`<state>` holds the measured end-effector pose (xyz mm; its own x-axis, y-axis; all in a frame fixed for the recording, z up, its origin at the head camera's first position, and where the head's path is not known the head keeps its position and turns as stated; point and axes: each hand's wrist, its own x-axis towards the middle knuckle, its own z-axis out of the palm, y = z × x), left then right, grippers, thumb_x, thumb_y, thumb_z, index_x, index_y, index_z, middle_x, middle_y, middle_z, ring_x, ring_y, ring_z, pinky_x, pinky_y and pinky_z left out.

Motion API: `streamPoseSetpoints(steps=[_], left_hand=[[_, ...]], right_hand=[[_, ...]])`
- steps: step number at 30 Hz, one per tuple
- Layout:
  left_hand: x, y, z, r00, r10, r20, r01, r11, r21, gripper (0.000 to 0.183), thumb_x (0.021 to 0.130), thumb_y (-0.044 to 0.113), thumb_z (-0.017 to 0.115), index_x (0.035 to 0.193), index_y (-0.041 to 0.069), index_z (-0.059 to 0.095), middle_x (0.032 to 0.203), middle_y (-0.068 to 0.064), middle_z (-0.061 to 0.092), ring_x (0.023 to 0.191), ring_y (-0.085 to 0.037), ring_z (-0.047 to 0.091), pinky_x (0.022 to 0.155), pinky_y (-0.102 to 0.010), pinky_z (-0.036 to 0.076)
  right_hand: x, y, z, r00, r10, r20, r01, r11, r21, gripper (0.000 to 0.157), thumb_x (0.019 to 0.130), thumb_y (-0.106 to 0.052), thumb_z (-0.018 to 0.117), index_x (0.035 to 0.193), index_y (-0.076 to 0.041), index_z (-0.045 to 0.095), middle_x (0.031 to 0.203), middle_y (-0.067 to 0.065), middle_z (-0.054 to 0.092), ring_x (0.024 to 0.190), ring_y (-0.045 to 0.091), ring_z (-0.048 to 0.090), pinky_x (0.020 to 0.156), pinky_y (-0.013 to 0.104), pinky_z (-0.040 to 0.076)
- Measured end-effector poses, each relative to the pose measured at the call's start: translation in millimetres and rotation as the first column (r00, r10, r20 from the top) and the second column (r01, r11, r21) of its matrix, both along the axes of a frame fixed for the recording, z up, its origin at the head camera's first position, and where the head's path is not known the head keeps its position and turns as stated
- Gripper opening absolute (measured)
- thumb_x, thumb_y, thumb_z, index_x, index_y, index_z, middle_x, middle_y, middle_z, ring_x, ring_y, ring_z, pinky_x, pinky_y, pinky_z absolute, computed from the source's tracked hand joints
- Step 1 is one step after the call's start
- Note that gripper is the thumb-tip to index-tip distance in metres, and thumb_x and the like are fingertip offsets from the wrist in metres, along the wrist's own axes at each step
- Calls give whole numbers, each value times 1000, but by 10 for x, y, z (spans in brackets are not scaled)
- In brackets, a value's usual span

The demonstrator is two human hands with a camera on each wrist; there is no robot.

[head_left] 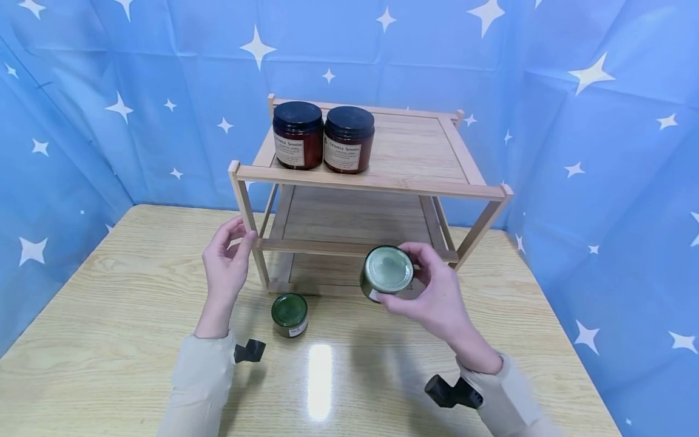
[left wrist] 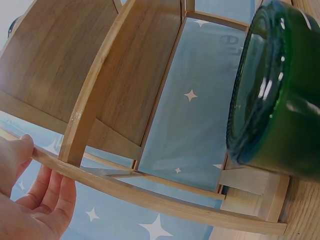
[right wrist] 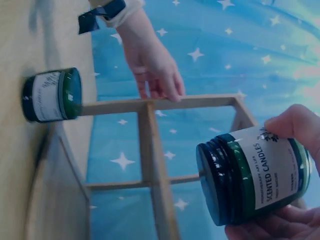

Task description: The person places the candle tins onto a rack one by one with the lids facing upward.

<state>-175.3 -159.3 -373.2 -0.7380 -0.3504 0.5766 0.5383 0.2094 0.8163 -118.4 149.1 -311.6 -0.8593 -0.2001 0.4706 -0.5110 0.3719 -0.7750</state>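
Note:
My left hand [head_left: 228,258] grips the left front post of a wooden three-tier shelf [head_left: 363,247], its thumb on one side and fingers on the other in the left wrist view. My right hand [head_left: 431,291] holds a green glass candle jar [head_left: 389,269] in front of the lower tiers, above the table. That jar is upside down, with its glass base up; its dark lid and "Scented Candles" label [right wrist: 267,167] show in the right wrist view. A second green candle jar [head_left: 289,315] stands upside down on the table, right of my left wrist.
Two brown candle jars with black lids, a left one [head_left: 298,135] and a right one [head_left: 349,139], stand side by side on the top tier's left part. The wooden table [head_left: 109,315] meets a blue star-patterned curtain [head_left: 180,91] behind and at both sides.

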Motion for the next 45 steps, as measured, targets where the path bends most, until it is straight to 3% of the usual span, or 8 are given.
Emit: streamPoseSetpoints(steps=[5, 11, 19, 25, 33, 39, 45], left_hand=[[8, -2, 11, 1000, 10, 8, -10, 1000, -7, 26, 89, -9, 61, 115, -11, 61, 94, -10, 64, 91, -11, 62, 76, -17, 52], [8, -5, 9, 1000, -3, 4, 3, 1000, -7, 26, 89, -8, 62, 115, -13, 61, 94, -11, 64, 90, -6, 60, 75, -17, 52], [-8, 6, -9, 1000, -12, -13, 12, 1000, 2, 25, 91, -3, 63, 114, -12, 61, 92, -7, 63, 90, -13, 62, 76, -17, 52], [1, 10, -2, 1000, -5, -9, 5, 1000, -3, 25, 91, -2, 63, 115, -11, 61, 93, -7, 63, 90, -10, 61, 75, -16, 52], [-7, -8, -16, 1000, 5, -2, -5, 1000, -11, 25, 91, -4, 62, 115, -11, 61, 93, -7, 63, 90, -12, 62, 75, -17, 52], [-4, -5, -4, 1000, 2, -6, -2, 1000, -1, 25, 91, -3, 62, 114, -12, 61, 92, -8, 63, 89, -10, 61, 75, -16, 52], [-8, -3, -8, 1000, -7, 0, 7, 1000, 0, 26, 91, -2, 63, 114, -13, 61, 92, -7, 63, 89, -6, 61, 75, -16, 52]], right_hand=[[-20, 46, 219, 1000, -26, -1, 26, 999, -31, 59, 60, 8, 83, 112, 6, 56, 103, 11, 61, 95, 13, 58, 83, 17, 51], [-57, 74, 393, 998, -42, -36, 41, 998, -40, 57, 61, 8, 82, 112, 6, 55, 102, 10, 61, 92, 12, 59, 77, 16, 51], [-114, 49, 583, 997, 2, -75, -12, 991, -135, 56, 61, 12, 78, 112, 10, 53, 102, 8, 60, 89, 19, 57, 74, 18, 52], [-196, 11, 789, 994, 15, -109, -44, 962, -269, 50, 63, 13, 74, 109, 4, 58, 104, 15, 61, 87, 22, 59, 76, 22, 53], [-386, -31, 1014, 988, -49, -150, -15, 918, -396, 44, 70, 7, 71, 111, -5, 60, 107, 13, 60, 89, 24, 57, 70, 22, 50], [-551, -74, 1141, 983, -82, -162, 11, 918, -397, 42, 72, 4, 71, 112, -5, 60, 111, 9, 61, 104, 24, 55, 81, 26, 48], [-662, -106, 1190, 983, -112, -146, 50, 926, -373, 41, 73, 2, 73, 111, -6, 60, 109, 7, 62, 101, 21, 55, 73, 26, 41]])
